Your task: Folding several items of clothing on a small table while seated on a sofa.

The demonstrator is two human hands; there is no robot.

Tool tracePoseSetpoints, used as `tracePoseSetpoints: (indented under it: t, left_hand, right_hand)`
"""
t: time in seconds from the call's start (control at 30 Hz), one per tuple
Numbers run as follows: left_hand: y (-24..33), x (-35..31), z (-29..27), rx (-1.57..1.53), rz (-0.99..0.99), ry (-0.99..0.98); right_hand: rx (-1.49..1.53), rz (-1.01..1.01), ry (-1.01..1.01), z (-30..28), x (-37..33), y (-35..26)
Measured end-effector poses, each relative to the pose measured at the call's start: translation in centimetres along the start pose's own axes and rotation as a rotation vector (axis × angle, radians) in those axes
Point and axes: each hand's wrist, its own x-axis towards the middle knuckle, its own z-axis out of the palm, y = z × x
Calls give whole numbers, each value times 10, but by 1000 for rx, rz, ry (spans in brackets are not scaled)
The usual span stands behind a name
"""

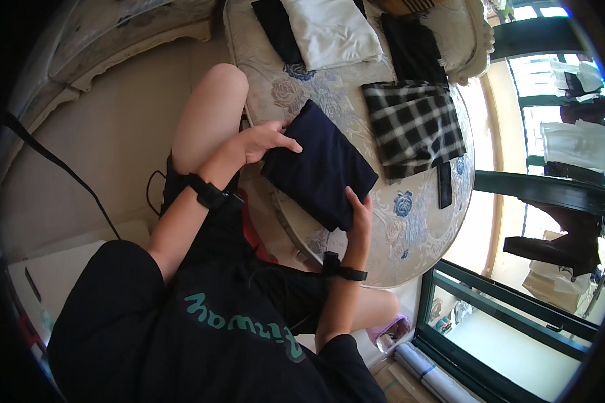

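The left hand (269, 140) and right hand (361, 208) grasp a folded navy garment (319, 161) by opposite ends, thumbs on top; the other fingers are mostly hidden beneath. Its slightly longer axis runs from one hand to the other, upper left to lower right, so neither hand is clearly nearer. The bundle is over the table's near edge; whether it rests on the table (420, 232) or is held just above is hard to tell. Just beside it, to the right, lies a checked cloth (413, 127); farther off, a white cloth (333, 33).
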Motion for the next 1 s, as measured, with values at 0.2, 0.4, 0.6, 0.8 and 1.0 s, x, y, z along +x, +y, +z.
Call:
tracePoseSetpoints:
  t: [0.2, 0.4, 0.6, 0.8, 1.0]
  left_hand:
    - [-17, 1, 5, -47, -139, 17]
    - [-38, 9, 48, -104, -190, 75]
    - [-24, 8, 114, -253, 115, -53]
    - [13, 4, 109, 72, 259, -110]
    - [34, -12, 53, 165, 149, 52]
  right_hand:
    - [-317, -68, -31, -17, 3, -25]
    - [-695, -217, 46, -39, 9, -82]
    - [-1052, -494, 186, -43, 23, -200]
    - [-1339, -798, 453, -13, 95, -298]
    - [-1612, -790, 547, -57, 165, -230]
